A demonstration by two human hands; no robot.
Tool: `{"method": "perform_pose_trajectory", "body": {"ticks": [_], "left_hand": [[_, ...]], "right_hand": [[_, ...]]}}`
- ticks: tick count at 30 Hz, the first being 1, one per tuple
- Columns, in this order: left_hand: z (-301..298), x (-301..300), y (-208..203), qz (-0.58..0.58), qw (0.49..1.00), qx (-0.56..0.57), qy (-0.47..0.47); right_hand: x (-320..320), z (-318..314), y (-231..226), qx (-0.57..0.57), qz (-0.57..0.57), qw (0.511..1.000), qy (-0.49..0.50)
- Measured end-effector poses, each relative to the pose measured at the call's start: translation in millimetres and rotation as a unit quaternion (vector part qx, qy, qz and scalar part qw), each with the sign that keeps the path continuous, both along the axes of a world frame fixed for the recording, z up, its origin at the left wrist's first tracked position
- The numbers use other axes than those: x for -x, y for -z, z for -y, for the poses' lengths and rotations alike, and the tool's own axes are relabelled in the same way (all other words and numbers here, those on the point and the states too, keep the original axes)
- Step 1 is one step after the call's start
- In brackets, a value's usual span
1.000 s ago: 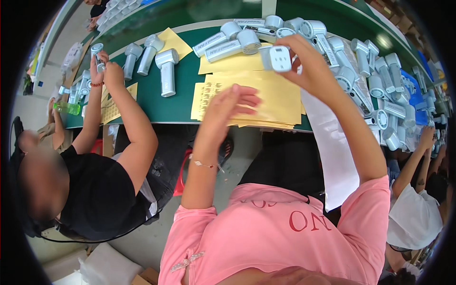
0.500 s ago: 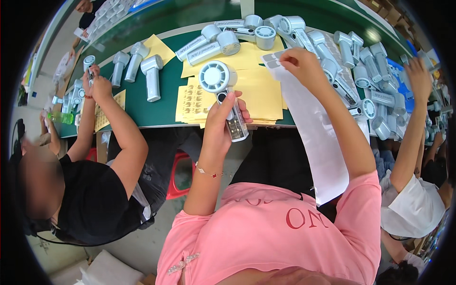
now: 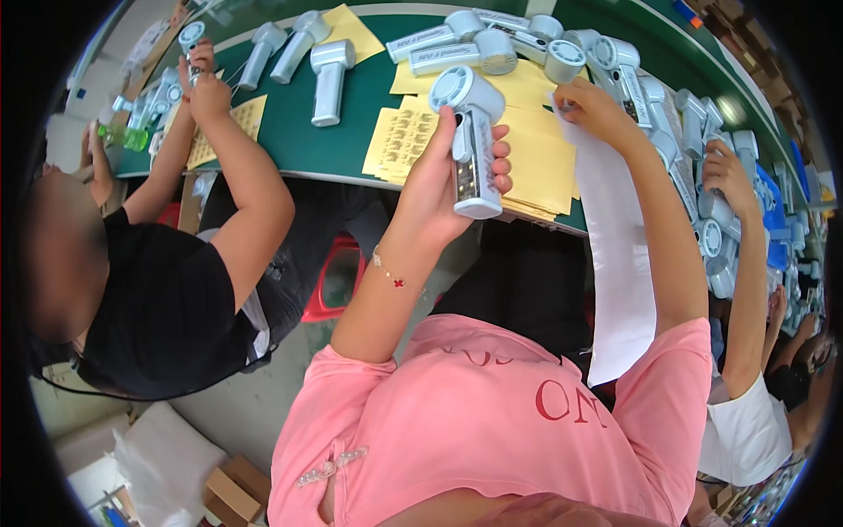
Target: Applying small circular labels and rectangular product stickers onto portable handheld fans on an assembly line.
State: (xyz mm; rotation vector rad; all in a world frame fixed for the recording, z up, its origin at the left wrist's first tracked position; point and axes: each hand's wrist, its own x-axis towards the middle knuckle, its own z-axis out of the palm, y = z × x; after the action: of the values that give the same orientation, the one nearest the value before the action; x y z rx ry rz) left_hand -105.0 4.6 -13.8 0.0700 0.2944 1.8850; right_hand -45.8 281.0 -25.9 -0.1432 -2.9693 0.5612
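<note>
My left hand [image 3: 432, 189] is wrapped round the handle of a light blue handheld fan [image 3: 479, 158], held upright above the table's near edge with its round head up. A clear panel on the handle shows the parts inside. My right hand [image 3: 601, 112] has its fingers pinched at the upper end of a long white sticker sheet [image 3: 622, 255], which hangs down over the table edge toward my lap. What exactly lies between those fingertips is mostly hidden. Behind the fan are yellow sheets [image 3: 540, 162], one printed with rows of small dark marks.
More handheld fans [image 3: 452, 57] lie on the green table [image 3: 290, 140], with a crowded heap at the right [image 3: 720, 206]. A co-worker in black [image 3: 167, 299] handles a fan at the left; another person's arm [image 3: 742, 255] reaches in from the right. A red stool [image 3: 334, 277] stands below.
The whole view has shifted. My left hand has turned the fan so its head faces more upward. My right fingers have closed over the sheet's end, where grey patches showed before.
</note>
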Motion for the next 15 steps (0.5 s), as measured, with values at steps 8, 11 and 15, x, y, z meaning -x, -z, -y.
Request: {"method": "perform_pose_trajectory", "body": {"ticks": [8, 11, 15], "left_hand": [[1.4, 8.6, -3.6, 0.167, 0.985, -0.029, -0.036], [0.9, 11.2, -10.1, 0.144, 0.988, -0.017, -0.057], [0.8, 9.5, -19.8, -0.117, 0.984, 0.058, -0.123]], "right_hand": [[-11.8, 9.6, -1.9, -0.041, -0.004, 0.999, 0.003], [-14.9, 9.2, -1.1, -0.041, -0.03, 0.999, -0.019], [-20.5, 14.2, -8.0, -0.039, -0.066, 0.997, -0.019]]}}
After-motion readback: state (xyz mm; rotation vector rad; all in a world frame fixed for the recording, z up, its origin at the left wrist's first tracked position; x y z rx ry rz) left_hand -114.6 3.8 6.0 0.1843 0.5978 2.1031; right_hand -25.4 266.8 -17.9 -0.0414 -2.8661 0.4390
